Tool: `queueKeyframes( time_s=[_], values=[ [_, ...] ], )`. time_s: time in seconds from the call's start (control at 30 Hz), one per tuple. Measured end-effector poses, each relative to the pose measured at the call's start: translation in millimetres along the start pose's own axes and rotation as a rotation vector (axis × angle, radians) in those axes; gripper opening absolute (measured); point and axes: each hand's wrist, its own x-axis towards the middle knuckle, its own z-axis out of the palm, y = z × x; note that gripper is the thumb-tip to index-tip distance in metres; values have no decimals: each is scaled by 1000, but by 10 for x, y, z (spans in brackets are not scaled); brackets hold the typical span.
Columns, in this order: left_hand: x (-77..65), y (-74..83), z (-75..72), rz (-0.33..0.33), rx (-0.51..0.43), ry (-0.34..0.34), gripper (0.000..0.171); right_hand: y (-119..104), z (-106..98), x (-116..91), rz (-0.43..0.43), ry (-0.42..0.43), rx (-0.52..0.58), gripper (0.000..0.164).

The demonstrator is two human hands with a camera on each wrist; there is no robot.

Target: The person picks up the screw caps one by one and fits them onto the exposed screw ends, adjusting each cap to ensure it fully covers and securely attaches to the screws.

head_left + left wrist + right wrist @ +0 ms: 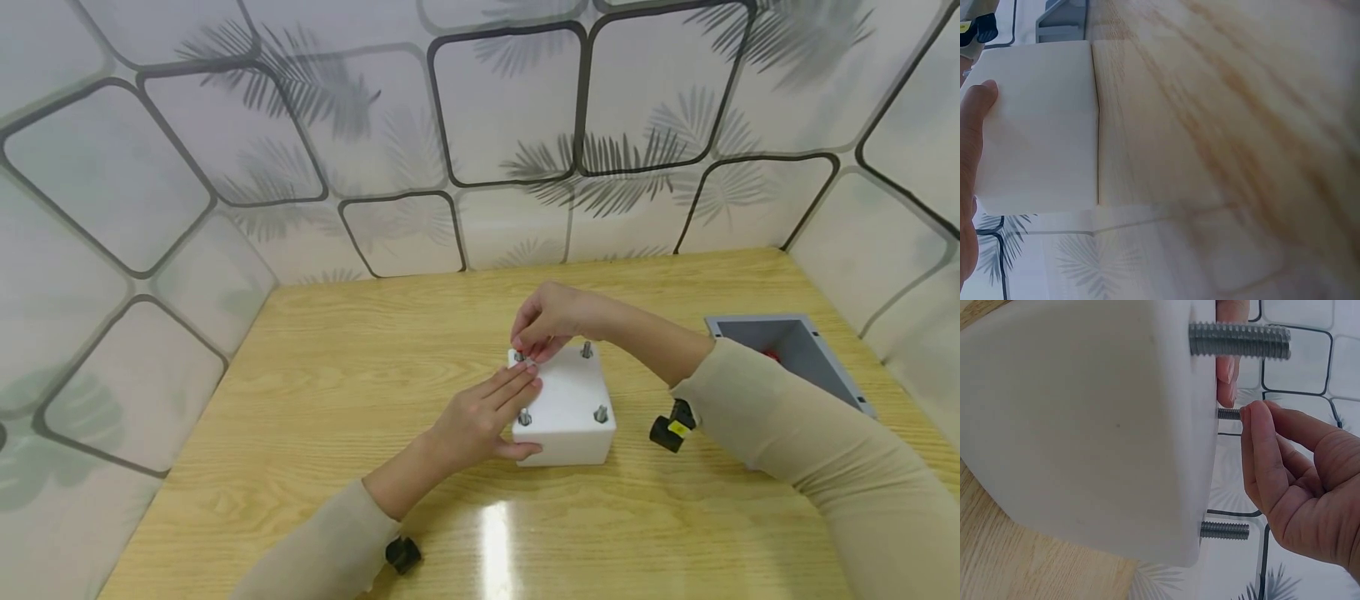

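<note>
A white block [566, 400] stands on the table with threaded metal studs rising from its top corners. Across the block's left side lies my left hand [480, 417], its fingers fairly straight on the top and its thumb [982, 100] against the near face. My right hand [551, 321] is at the far-left stud [1229, 414], thumb and fingertips pinched together at the stud's end. A small red piece [518, 351] shows at those fingertips, mostly hidden by them. Other studs stand bare, including the near-right stud [601, 413] and the far-right stud [587, 350].
To the right, partly behind my right sleeve, is a grey bin [795, 321] with something red [771, 356] inside. The wooden table [360, 358] meets patterned cloth walls [510, 108] at the back and sides. Black wrist devices hang by both sleeves.
</note>
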Motion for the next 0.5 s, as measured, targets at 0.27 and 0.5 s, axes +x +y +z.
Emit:
queueKeyframes(
  time_s=[0.27, 0.5],
  values=[
    [7, 0, -8, -1, -1, 1, 77, 19, 11, 14, -4, 3, -12, 14],
    [8, 2, -12, -2, -1, -1, 77, 34, 32, 15, -14, -5, -27, 13]
  ],
)
